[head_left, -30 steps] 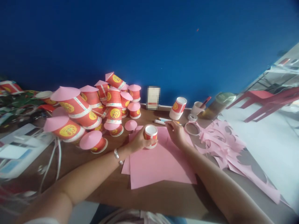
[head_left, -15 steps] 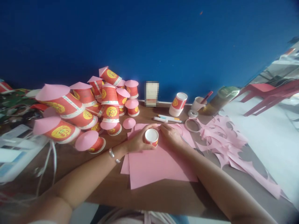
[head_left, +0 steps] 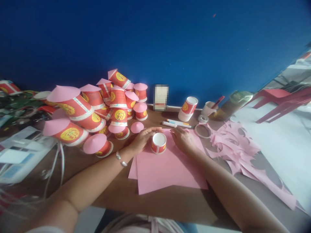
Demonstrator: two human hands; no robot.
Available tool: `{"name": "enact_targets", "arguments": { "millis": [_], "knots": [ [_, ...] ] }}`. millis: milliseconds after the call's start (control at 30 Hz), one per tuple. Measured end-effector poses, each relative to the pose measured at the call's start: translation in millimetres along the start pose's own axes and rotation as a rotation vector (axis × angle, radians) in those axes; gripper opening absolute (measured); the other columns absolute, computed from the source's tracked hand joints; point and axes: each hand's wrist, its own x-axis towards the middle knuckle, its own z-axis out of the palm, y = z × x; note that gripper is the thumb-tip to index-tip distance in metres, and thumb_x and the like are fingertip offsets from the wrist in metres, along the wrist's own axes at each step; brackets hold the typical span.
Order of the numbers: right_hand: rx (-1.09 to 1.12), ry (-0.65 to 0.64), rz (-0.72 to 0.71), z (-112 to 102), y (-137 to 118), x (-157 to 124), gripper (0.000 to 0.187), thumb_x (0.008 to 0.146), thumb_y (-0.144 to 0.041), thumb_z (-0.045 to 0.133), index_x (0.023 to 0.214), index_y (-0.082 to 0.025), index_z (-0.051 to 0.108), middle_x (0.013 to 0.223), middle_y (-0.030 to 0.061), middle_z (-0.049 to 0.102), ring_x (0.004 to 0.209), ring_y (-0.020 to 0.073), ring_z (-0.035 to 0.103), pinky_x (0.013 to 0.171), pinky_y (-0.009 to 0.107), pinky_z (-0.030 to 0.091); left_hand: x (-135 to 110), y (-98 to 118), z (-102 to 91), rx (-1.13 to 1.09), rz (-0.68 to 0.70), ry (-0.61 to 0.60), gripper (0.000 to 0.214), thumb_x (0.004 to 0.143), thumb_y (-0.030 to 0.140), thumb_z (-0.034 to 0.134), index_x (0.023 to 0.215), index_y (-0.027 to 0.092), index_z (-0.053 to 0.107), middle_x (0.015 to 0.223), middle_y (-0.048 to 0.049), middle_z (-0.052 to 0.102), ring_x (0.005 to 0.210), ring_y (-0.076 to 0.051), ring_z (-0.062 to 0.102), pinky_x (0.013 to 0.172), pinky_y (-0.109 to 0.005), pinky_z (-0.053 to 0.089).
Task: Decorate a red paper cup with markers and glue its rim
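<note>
A red paper cup with a white inside and a pale band at its foot stands on pink paper sheets, its white hollow facing up. My left hand is just left of it, fingers stretched out behind the cup and a gap between palm and cup. On the right, my right hand rests on the upper part of the sheets, apart from the cup. Its fingers are slightly bent, and I make out nothing in them. A small pink paper cone lies beyond my left hand.
Red cups with pink cone tops are piled at the left. Markers, a tape roll and stacked cups sit behind the sheets. Pink paper scraps cover the right side, near a bottle.
My left hand has let go of the red cup and drawn slightly left, leaving it standing on the pink sheets. My right hand stays near the sheets' far edge. The view has shifted slightly.
</note>
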Motion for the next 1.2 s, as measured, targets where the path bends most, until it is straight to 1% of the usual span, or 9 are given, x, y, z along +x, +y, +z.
{"name": "enact_targets", "arguments": {
  "millis": [200, 367, 500, 733, 867, 967, 1000, 1067, 1200],
  "knots": [
    [-0.127, 0.004, 0.031, -2, 8, 3, 0.033, 0.109, -0.024, 0.044, 0.120, -0.019, 0.075, 0.112, 0.0126, 0.073, 0.077, 0.0203, 0.068, 0.059, 0.032, 0.032, -3, 10, 1.3, 0.113, 0.049, 0.002, 0.051, 0.100, 0.062, 0.060, 0.111, 0.019, 0.083, 0.128, -0.0119, 0.079, 0.126, -0.030, 0.070, 0.118, -0.043, 0.045],
    [-0.228, -0.092, 0.090, -11, 19, 21, 0.039, 0.107, -0.017, 0.040, 0.114, -0.017, 0.078, 0.108, 0.0152, 0.076, 0.083, 0.0245, 0.073, 0.060, 0.032, 0.038, 2, -3, 0.8, -0.094, -0.079, 0.012, 0.054, 0.088, 0.052, 0.079, 0.130, 0.018, 0.075, 0.133, -0.0150, 0.078, 0.120, -0.030, 0.072, 0.107, -0.041, 0.051],
    [-0.222, -0.135, 0.086, -15, 19, 48, 0.033, 0.099, -0.011, 0.049, 0.108, -0.013, 0.081, 0.102, 0.0205, 0.079, 0.085, 0.0290, 0.076, 0.068, 0.035, 0.050, 5, -10, -1.5, -0.113, -0.079, 0.019, 0.058, 0.091, 0.054, 0.077, 0.136, 0.017, 0.072, 0.133, -0.0168, 0.078, 0.120, -0.029, 0.072, 0.106, -0.041, 0.051],
    [-0.165, -0.174, 0.066, -15, 19, 84, 0.020, 0.089, -0.023, 0.071, 0.096, -0.010, 0.084, 0.089, 0.0269, 0.079, 0.091, 0.0383, 0.079, 0.080, 0.046, 0.057, 5, -8, 1.5, -0.118, -0.104, 0.026, 0.057, 0.087, 0.054, 0.081, 0.128, 0.015, 0.074, 0.123, -0.0160, 0.081, 0.111, -0.027, 0.075, 0.098, -0.038, 0.053],
    [-0.132, -0.138, 0.075, -25, 16, 83, 0.018, 0.090, -0.024, 0.071, 0.097, -0.012, 0.083, 0.090, 0.0233, 0.079, 0.091, 0.0363, 0.078, 0.080, 0.043, 0.056, 6, -9, 2.0, -0.101, -0.112, 0.050, 0.051, 0.086, 0.053, 0.082, 0.121, 0.017, 0.075, 0.121, -0.0137, 0.081, 0.109, -0.025, 0.074, 0.094, -0.036, 0.053],
    [-0.099, -0.064, 0.075, -33, 6, 65, 0.021, 0.096, -0.025, 0.065, 0.104, -0.014, 0.081, 0.105, 0.0224, 0.079, 0.097, 0.0338, 0.076, 0.078, 0.039, 0.055, 8, -14, 1.6, -0.144, -0.102, 0.093, 0.053, 0.081, 0.049, 0.087, 0.120, 0.017, 0.072, 0.122, -0.0126, 0.079, 0.111, -0.024, 0.073, 0.095, -0.035, 0.053],
    [-0.067, -0.016, 0.075, -35, 3, 57, 0.024, 0.100, -0.027, 0.059, 0.107, -0.016, 0.079, 0.113, 0.0201, 0.078, 0.100, 0.0315, 0.075, 0.077, 0.037, 0.054, 9, -15, 1.8, -0.149, -0.100, 0.109, 0.054, 0.079, 0.048, 0.088, 0.121, 0.017, 0.072, 0.122, -0.0123, 0.078, 0.111, -0.024, 0.072, 0.095, -0.035, 0.054],
    [0.289, 0.134, 0.066, -35, -3, 42, 0.024, 0.100, -0.038, 0.060, 0.101, -0.020, 0.076, 0.105, 0.0126, 0.078, 0.088, 0.0247, 0.073, 0.070, 0.032, 0.052, 10, -16, 3.2, -0.132, -0.095, 0.139, 0.055, 0.077, 0.044, 0.090, 0.121, 0.017, 0.071, 0.121, -0.0114, 0.076, 0.108, -0.023, 0.072, 0.095, -0.036, 0.054],
    [1.081, 0.039, 0.134, -23, -10, 26, 0.034, 0.093, -0.053, 0.067, 0.088, -0.020, 0.067, 0.076, 0.0024, 0.070, 0.062, 0.0148, 0.060, 0.056, 0.028, 0.046, 9, -14, 7.1, -0.040, -0.036, 0.167, 0.049, 0.079, 0.040, 0.088, 0.119, 0.017, 0.072, 0.118, -0.0099, 0.075, 0.109, -0.021, 0.070, 0.100, -0.037, 0.054]
  ]
}}
